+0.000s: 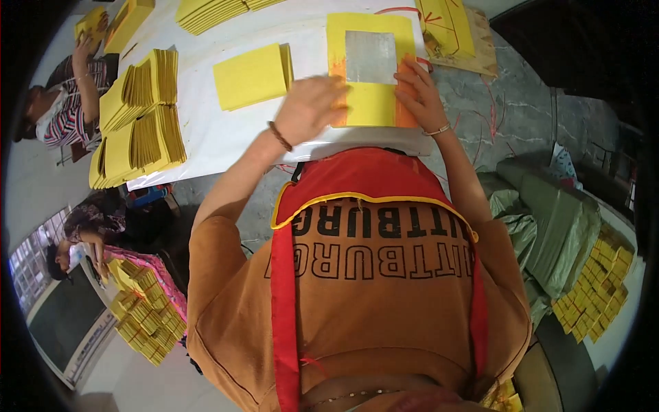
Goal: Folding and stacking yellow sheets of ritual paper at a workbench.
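Note:
In front of me on the white-covered table lies a yellow paper sheet (374,105) with orange-stained side edges. A silver-grey rectangle (371,56) is on its upper middle. My left hand (312,106) is at the sheet's left edge, its fingers blurred but stretched out over the paper. My right hand (422,96) lies on the right edge with its fingers spread apart. To the left of the sheet is a folded yellow paper stack (251,77).
Folded yellow bundles (141,117) stand at the table's left end, with another stack (209,14) at the far edge. Yellow packs with red ties (449,27) sit at the far right. Two people work on the left. Green wrapped bales (552,226) stand on the right.

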Demonstrator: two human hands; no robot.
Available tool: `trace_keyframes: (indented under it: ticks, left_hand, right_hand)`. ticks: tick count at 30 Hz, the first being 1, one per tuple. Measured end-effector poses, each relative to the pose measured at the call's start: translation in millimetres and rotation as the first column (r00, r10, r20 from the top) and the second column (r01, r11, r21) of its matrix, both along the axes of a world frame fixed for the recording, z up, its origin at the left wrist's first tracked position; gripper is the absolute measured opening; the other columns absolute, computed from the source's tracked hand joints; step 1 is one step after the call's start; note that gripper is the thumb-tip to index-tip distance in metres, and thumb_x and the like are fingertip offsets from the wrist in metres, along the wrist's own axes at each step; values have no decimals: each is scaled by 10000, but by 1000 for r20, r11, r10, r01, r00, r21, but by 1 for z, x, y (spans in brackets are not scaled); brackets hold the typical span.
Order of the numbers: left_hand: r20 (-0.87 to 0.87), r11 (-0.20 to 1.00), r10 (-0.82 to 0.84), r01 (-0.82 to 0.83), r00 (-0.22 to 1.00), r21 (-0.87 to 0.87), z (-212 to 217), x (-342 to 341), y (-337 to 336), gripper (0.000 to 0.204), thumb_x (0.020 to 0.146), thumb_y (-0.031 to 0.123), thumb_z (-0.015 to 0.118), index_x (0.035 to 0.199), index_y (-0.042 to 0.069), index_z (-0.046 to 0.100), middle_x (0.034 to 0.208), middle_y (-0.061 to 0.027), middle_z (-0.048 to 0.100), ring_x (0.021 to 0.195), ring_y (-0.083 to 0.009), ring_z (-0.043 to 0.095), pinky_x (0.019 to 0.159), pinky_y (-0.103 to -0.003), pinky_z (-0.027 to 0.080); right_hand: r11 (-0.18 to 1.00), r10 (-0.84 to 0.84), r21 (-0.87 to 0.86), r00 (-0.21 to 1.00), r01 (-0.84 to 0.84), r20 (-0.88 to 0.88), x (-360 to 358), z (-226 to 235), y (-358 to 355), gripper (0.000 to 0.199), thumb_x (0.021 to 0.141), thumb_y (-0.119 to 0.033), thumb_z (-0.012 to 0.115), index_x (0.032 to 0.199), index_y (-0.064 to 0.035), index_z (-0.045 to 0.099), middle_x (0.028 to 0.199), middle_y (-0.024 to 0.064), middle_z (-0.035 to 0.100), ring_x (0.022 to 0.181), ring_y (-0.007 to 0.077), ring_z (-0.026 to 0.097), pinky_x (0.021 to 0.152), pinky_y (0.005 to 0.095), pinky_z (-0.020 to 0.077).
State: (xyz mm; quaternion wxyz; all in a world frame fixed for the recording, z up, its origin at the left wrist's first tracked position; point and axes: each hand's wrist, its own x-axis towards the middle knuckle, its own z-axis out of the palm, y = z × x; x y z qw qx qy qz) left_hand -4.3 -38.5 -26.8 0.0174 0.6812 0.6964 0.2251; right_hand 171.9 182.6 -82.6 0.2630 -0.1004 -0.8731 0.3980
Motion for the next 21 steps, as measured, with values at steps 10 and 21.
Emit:
trace_keyframes:
  ticks: [10,21]
  left_hand:
    - [49,985,-170,168,984,38,4,29,26,188,789,216,608,909,70,618,909,-57,580,869,-221,522,744,-316,431]
    - [628,964,201,-38,752,-264,9,20,35,147,776,144,585,825,13,630,693,-106,600,591,-173,565,554,-286,445]
  right_hand:
    - [960,65,-274,997,-51,40,2,-10,3,258,883,-190,518,1077,-49,612,1349,99,389,1236,228,380,1009,325,305]
    - [907,39,-419,999,-40,-11,1,-11,2,348,932,-266,411,1060,-32,635,1333,96,418,1221,207,397,1009,309,306]
